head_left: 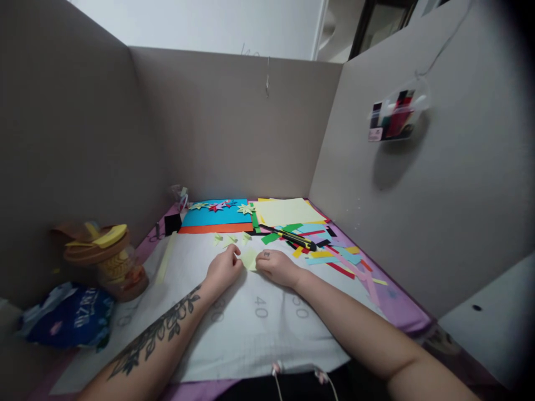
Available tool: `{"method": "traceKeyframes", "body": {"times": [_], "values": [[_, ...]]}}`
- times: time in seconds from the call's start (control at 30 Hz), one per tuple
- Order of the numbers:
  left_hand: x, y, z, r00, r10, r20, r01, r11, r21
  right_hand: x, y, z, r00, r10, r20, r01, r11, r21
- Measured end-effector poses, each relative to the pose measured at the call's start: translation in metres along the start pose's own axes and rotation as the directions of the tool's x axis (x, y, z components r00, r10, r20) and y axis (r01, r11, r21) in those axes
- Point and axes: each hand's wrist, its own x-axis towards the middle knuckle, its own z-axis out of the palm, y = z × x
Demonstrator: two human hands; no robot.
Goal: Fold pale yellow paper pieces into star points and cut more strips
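A small pale yellow-green piece of paper lies between my hands on the white, number-marked sheet. My left hand is closed at its left edge, with the fingers curled and their tips partly hidden. On the opposite side, my right hand pinches the right edge between thumb and fingers. Just beyond them sit three small folded pale-green pieces in a row. A black and yellow utility knife rests beyond my right hand, among coloured paper strips.
Folded paper stars lie on blue paper at the back, beside a pale yellow sheet stack. On the left are a lidded cup and a blue packet. Grey panels enclose the table; a clear pouch hangs right.
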Motion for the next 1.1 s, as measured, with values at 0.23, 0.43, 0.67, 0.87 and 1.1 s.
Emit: {"method": "traceKeyframes", "body": {"times": [0.23, 0.43, 0.67, 0.87, 1.1], "values": [[-0.002, 0.002, -0.004, 0.899, 0.434, 0.054, -0.435, 0.873, 0.223, -0.004, 0.011, 0.003, 0.998, 0.053, 0.042, -0.062, 0.967, 0.248], [-0.003, -0.005, -0.005, 0.765, 0.564, 0.311, -0.625, 0.768, 0.143, -0.008, 0.022, 0.001, 0.981, 0.174, 0.084, -0.193, 0.878, 0.439], [-0.012, -0.006, -0.006, 0.786, 0.494, 0.371, -0.577, 0.803, 0.152, -0.006, 0.028, -0.003, 0.968, 0.220, 0.121, -0.251, 0.839, 0.482], [-0.014, -0.001, -0.009, 0.802, 0.455, 0.388, -0.537, 0.833, 0.135, 0.001, 0.022, 0.001, 0.914, 0.379, 0.142, -0.402, 0.811, 0.425], [-0.016, 0.001, -0.009, 0.803, 0.478, 0.355, -0.539, 0.837, 0.091, 0.011, 0.017, 0.012, 0.854, 0.498, 0.151, -0.520, 0.804, 0.288]]}}
